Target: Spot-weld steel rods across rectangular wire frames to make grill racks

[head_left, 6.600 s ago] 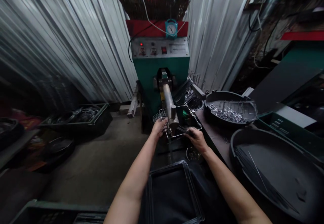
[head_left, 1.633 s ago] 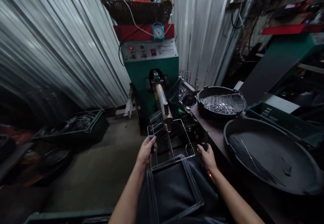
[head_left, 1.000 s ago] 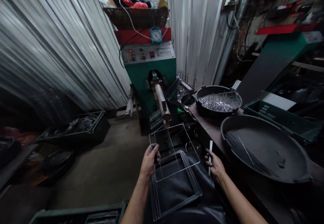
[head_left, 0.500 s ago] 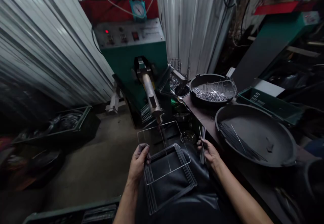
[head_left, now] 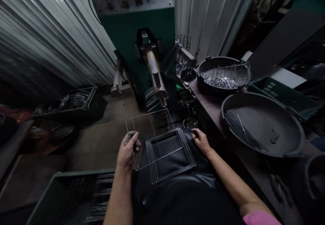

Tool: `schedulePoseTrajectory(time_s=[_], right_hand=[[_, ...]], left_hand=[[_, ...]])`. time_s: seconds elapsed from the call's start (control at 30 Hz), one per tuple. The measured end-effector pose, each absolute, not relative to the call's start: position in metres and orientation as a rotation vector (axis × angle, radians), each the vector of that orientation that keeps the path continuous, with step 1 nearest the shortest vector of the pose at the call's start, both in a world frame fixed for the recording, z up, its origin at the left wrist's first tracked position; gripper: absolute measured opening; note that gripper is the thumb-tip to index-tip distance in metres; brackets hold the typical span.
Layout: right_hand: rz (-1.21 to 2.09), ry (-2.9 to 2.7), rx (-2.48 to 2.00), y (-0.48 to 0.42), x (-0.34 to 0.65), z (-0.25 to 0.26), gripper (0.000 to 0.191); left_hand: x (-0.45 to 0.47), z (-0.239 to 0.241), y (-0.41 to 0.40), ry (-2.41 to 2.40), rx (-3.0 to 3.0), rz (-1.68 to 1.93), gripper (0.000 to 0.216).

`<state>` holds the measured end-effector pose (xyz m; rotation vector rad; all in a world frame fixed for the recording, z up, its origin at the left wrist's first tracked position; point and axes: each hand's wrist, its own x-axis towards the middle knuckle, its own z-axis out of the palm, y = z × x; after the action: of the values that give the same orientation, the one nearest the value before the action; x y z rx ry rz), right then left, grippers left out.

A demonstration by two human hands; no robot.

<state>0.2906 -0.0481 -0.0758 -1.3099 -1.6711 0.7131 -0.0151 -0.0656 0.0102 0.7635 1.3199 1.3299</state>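
My left hand (head_left: 129,148) is closed around the left side of a rectangular wire frame (head_left: 146,115) with thin cross wires, held tilted below the welding machine's electrode (head_left: 162,98). Under it, a stack of similar wire frames (head_left: 188,147) lies on the dark apron (head_left: 172,191) over my lap. To the right of the stack, my right hand (head_left: 201,141) has its fingers curled together. What it holds, if anything, is hidden; no rods show in it now.
On the right bench stand a round black pan (head_left: 274,116) with thin rods (head_left: 241,130) and another pan (head_left: 223,86) of short wire pieces. A green crate (head_left: 54,184) with wire frames is at lower left. The green machine (head_left: 137,25) stands ahead.
My view has tipped downward. My left hand has moved the wire frame leftward off the stack's middle. The thin rods seen in my right hand earlier no longer show.
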Motion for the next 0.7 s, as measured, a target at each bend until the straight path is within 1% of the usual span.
schedulePoseTrajectory(time_s=[0.1, 0.2, 0.27, 0.4, 0.47, 0.57, 0.7], right_hand=[[0.697, -1.981, -1.011, -0.049, 0.284, -0.031, 0.028], [0.764, -2.258, -0.84, -0.056, 0.272, 0.009, 0.04], [0.828, -2.418, -0.778, -0.063, 0.265, 0.023, 0.049], [0.872, -2.661, -0.805, -0.071, 0.257, 0.027, 0.063], [0.839, -2.743, -0.882, -0.072, 0.254, 0.028, 0.064], [0.801, -2.792, -0.996, -0.073, 0.25, 0.03, 0.059], [0.811, -2.78, -1.028, -0.073, 0.246, 0.031, 0.052]], left_hand=[[-0.015, 0.011, -0.067, 1.302, 0.757, 1.309, 0.023], [-0.012, 0.013, -0.067, 1.261, 0.766, 1.306, 0.023], [-0.011, 0.014, -0.067, 1.234, 0.785, 1.307, 0.021], [-0.012, 0.015, -0.067, 1.217, 0.81, 1.317, 0.02], [-0.012, 0.015, -0.068, 1.218, 0.81, 1.315, 0.02], [-0.011, 0.014, -0.068, 1.221, 0.803, 1.305, 0.02], [-0.008, 0.012, -0.066, 1.242, 0.789, 1.287, 0.022]])
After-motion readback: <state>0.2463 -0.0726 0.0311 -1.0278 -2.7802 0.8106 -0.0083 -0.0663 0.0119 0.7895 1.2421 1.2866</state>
